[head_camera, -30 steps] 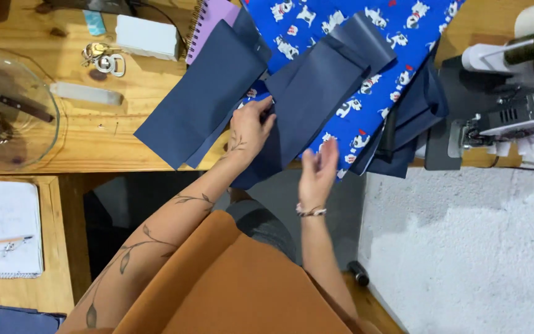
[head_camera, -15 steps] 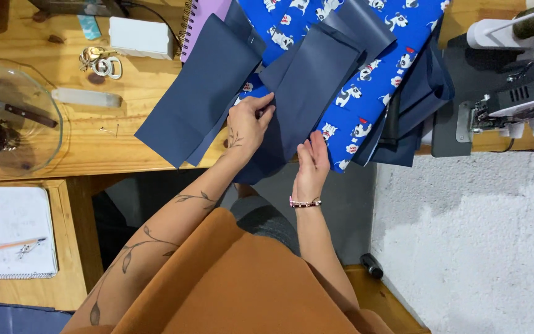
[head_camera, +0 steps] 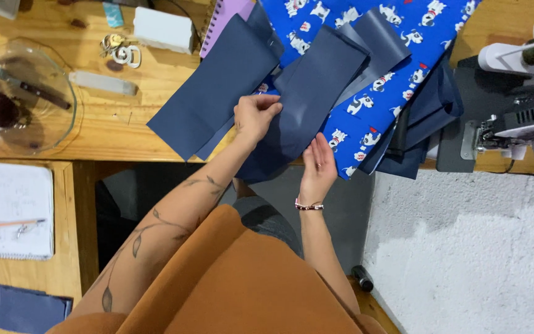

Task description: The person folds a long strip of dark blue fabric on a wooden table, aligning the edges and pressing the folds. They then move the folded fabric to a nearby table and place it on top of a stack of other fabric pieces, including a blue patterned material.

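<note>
My left hand (head_camera: 256, 116) pinches the edge of a navy fabric strip (head_camera: 307, 99) that lies over a bright blue fabric printed with white dogs (head_camera: 397, 46). My right hand (head_camera: 317, 167) holds the lower right edge of the same navy strip, fingers pointing up. A second, wider navy fabric piece (head_camera: 217, 86) lies just left of my left hand, hanging a little over the edge of the wooden table (head_camera: 106, 133). More navy fabric (head_camera: 431, 117) is piled to the right under the printed cloth.
A glass bowl (head_camera: 16, 102) with a dark tool stands at left. A white box (head_camera: 163, 29), keys (head_camera: 118, 49) and a purple spiral notebook (head_camera: 230, 12) lie at the back. A sewing machine (head_camera: 520, 117) sits right. A notepad with a pencil (head_camera: 10, 219) rests lower left.
My right hand has moved left and up along the navy strip's edge. My left hand shifted slightly and now pinches the strip.
</note>
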